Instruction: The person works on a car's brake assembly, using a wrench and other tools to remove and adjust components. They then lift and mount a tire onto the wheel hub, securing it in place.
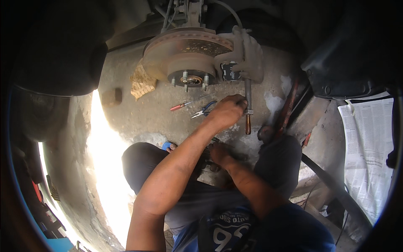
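My left hand (228, 111) reaches up to the brake assembly, its fingers closed at an upright grey rod (247, 89). Below the fingers, the rod has a nut-like collar and a glossy brown lower end. The rod hangs below the brake caliper (252, 52), beside a dark brake pad (231, 72). The caliper sits at the right side of a rusty brake disc (184, 46), whose hub carries several studs. Lower down, between my knees, my right hand (220, 154) is closed near dark parts close to the floor; shadow hides what its fingers hold.
A red-handled screwdriver (177, 107) and blue-handled pliers (204, 111) lie on the concrete, left of my left hand. Crumpled brown paper (142, 81) and a brown block (111, 97) lie farther left. Red metal bars (289, 107) and a newspaper sheet (366, 143) are at right.
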`<state>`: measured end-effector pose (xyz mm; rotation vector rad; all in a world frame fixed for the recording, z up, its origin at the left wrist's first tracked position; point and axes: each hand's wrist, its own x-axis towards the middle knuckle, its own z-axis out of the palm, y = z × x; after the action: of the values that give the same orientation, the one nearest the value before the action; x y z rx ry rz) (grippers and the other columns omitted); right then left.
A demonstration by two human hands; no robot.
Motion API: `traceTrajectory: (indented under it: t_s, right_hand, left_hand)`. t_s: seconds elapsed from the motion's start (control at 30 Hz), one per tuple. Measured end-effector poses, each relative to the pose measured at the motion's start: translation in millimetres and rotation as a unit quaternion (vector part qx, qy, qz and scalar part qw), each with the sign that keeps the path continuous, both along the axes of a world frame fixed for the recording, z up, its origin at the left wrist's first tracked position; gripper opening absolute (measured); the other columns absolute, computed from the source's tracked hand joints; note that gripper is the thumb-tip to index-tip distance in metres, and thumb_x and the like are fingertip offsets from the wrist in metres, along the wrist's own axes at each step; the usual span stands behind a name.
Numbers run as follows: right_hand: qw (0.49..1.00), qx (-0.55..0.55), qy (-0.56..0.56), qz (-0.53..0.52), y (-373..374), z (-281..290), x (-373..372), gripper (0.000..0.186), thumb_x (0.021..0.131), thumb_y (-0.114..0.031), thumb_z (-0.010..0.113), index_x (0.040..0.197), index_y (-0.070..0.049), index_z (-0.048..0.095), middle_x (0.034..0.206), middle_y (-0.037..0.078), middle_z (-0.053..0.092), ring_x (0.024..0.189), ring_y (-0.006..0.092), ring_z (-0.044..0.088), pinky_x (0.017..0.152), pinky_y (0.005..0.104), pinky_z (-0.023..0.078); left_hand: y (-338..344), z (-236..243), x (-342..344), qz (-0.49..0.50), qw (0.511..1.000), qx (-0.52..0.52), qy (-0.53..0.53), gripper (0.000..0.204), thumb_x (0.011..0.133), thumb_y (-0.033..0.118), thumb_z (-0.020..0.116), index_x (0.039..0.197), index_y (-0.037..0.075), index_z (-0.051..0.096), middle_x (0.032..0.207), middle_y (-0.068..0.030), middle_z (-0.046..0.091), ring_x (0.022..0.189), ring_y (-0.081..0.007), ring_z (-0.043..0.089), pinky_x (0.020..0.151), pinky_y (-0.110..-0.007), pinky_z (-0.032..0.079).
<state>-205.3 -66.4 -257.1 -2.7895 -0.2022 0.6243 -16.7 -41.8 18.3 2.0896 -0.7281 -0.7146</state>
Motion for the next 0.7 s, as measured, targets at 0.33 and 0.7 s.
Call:
traceTrajectory:
  t_s: [0.33, 0.7]
  right_hand:
    - [0.966, -0.131, 0.223, 0.01, -115, 296, 101, 0.028, 0.089, -0.009, 0.059, 0.112, -0.003, 0.074, 0.116, 0.021, 0.072, 0.109, 0.0384, 0.07, 0.095, 0.0473, 0.056]
    - [0.956, -0.293, 0.017, -0.027, -138, 471, 100, 0.024, 0.088, -0.008, 0.063, 0.11, -0.008, 0.073, 0.111, 0.017, 0.071, 0.109, 0.0349, 0.068, 0.094, 0.046, 0.055]
  left_hand:
    - [12, -62, 22, 0.167, 0.888, -0.171, 0.394, 0.05, 0.109, 0.032, 0.044, 0.146, 0.0, 0.048, 0.136, -0.0186, 0.063, 0.122, -0.0319, 0.063, 0.105, -0.044, 0.048]
    - [-21, -61, 13, 0.14, 0.809, -0.297, 0.487, 0.052, 0.109, 0.045, 0.045, 0.139, 0.002, 0.052, 0.134, -0.0163, 0.064, 0.122, -0.0291, 0.062, 0.103, -0.044, 0.049]
